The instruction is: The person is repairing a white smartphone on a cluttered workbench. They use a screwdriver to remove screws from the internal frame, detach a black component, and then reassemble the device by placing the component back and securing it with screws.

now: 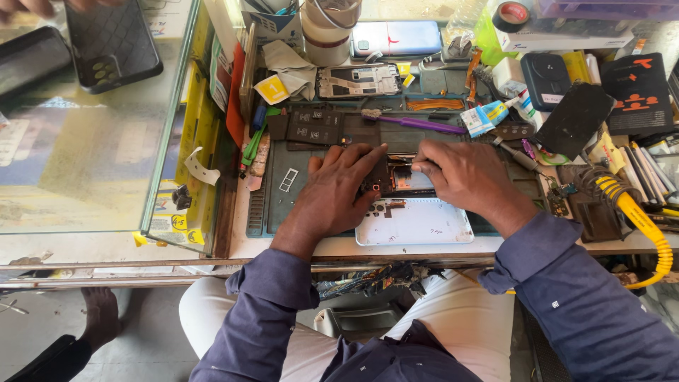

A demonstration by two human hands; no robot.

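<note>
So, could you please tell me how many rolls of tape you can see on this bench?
1: a dark roll of tape with a red core, at the top right of the bench on a white box. Others may be hidden among the clutter.

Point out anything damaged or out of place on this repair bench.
The opened phone under the left hand and right hand has its white back cover off. A second stripped phone frame lies askew behind.

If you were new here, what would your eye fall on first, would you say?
Both hands, the left hand and the right hand, press on an opened phone at the middle of the crowded bench. A yellow coiled cable curls down the right edge, and a glass counter fills the left.
</note>
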